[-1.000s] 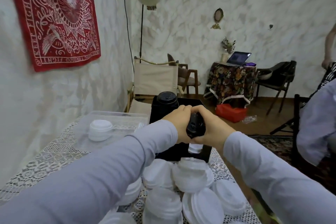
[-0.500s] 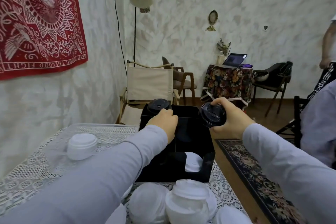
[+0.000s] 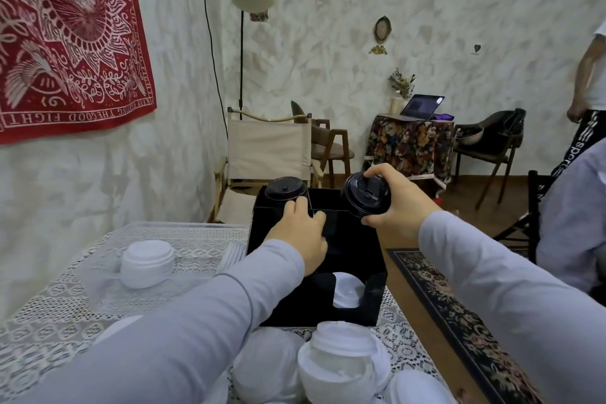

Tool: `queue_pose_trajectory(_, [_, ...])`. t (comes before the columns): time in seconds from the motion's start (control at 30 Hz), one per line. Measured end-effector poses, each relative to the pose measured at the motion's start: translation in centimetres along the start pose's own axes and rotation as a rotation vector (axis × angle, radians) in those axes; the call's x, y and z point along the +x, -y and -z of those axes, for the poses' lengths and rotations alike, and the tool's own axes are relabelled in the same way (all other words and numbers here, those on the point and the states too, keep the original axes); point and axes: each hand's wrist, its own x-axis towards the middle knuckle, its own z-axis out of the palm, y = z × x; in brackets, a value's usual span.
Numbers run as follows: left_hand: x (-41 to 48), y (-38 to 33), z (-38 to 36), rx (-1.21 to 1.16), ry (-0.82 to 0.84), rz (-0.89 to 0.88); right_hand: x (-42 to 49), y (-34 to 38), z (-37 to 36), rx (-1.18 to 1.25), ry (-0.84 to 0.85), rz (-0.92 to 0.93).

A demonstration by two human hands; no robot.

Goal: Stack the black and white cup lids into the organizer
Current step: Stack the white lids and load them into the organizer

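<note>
The right hand (image 3: 398, 203) is curled around a short stack of black lids (image 3: 366, 195), thumb below and fingers over the top. It holds the stack tilted, so that the upper face looks back toward the camera, above the far right corner of the black organizer (image 3: 372, 303). The left hand (image 3: 300, 233) reaches over the organizer with bent fingers, its fingertips at the foot of a second black stack (image 3: 284, 188) that stands upright in the far left compartment (whether it grips that stack or merely touches it cannot be told). In the near right slot a white lid (image 3: 348, 289) shows through the cut-out front. The organizer stands on the desk (image 3: 59, 311), which wears a lace cloth, and just in front of it lie loose white lids (image 3: 341, 361) heaped in stacks. To the left, a further white stack (image 3: 147, 259) sits in a clear plastic tray (image 3: 183, 226).
</note>
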Motion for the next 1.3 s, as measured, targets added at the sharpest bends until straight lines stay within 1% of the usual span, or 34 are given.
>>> queue_pose_trajectory(0.03, [-0.1, -0.3, 0.0, -0.013, -0.014, 0.036, 0.0, 0.1, 0.0, -0.004, -0.003, 0.0])
queue_pose_trajectory(0.13, [-0.4, -0.9, 0.0, -0.118, 0.016, 0.178, 0.0, 0.3, 0.1, -0.009, -0.005, 0.0])
queue_pose_trajectory(0.3, [-0.4, -1.8, -0.8, -0.105, 0.095, 0.23, 0.0, 0.4, -0.3, -0.012, -0.011, 0.002])
queue_pose_trajectory(0.43, [-0.8, -2.2, -1.9, -0.096, 0.071, 0.282, 0.0, 0.4, -0.7, -0.018, -0.014, 0.008])
queue_pose_trajectory(0.63, [-1.1, -2.3, -2.6, -0.049, 0.046, 0.271, -0.1, 0.1, -0.7, -0.03, -0.034, 0.008])
queue_pose_trajectory(0.93, [-2.8, -2.6, -2.7, -0.055, 0.03, 0.236, 0.2, 0.1, 0.7, -0.039, -0.099, 0.023])
queue_pose_trajectory(1.2, [-4.9, -3.1, -2.8, -0.064, -0.058, 0.185, 0.4, 1.7, 1.4, -0.079, -0.088, 0.001])
queue_pose_trajectory(1.3, [-5.5, -3.2, -3.1, -0.076, -0.082, 0.176, 0.3, 2.9, 0.8, -0.093, -0.054, -0.015])
